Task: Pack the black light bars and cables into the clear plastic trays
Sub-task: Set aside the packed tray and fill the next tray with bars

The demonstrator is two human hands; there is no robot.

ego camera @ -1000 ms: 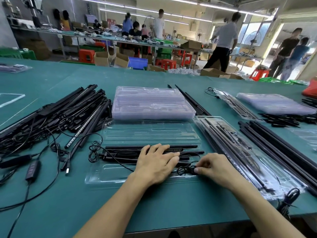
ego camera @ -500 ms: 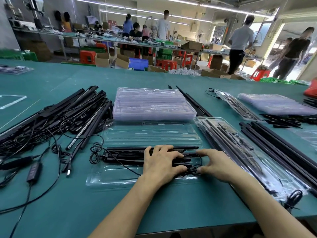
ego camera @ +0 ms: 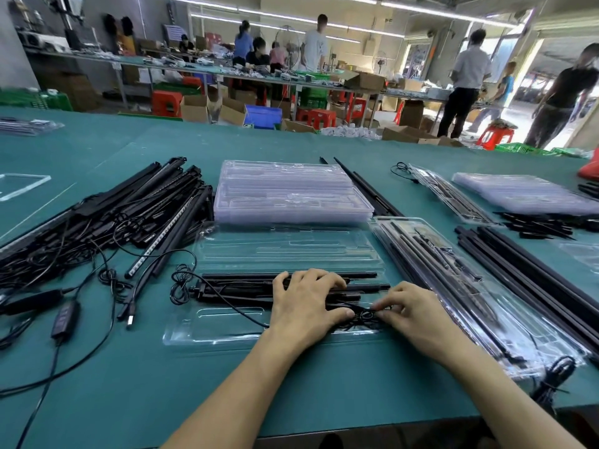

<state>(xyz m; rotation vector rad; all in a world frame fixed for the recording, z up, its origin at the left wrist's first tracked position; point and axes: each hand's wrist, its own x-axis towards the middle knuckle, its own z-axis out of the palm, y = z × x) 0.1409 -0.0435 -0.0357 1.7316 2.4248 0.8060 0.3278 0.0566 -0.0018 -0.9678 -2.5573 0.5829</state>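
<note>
An open clear plastic tray (ego camera: 210, 332) lies on the green table in front of me, its lid (ego camera: 285, 247) folded back. Black light bars (ego camera: 240, 288) lie across its middle. My left hand (ego camera: 304, 303) rests flat on the bars, fingers spread and thumb against a coiled black cable (ego camera: 364, 315). My right hand (ego camera: 418, 315) pinches that coil with its fingertips at the tray's right end. A loose cable loop (ego camera: 181, 283) hangs over the tray's left edge.
A heap of loose light bars and cables (ego camera: 107, 228) lies to the left. A stack of clear trays (ego camera: 288, 192) sits behind the open one. Packed trays (ego camera: 453, 273) and long black bars (ego camera: 531, 280) lie to the right. People stand at far benches.
My right hand has moved left onto the cable coil and its fingers now pinch it. My left hand has stayed on the bars, thumb moved toward the coil.
</note>
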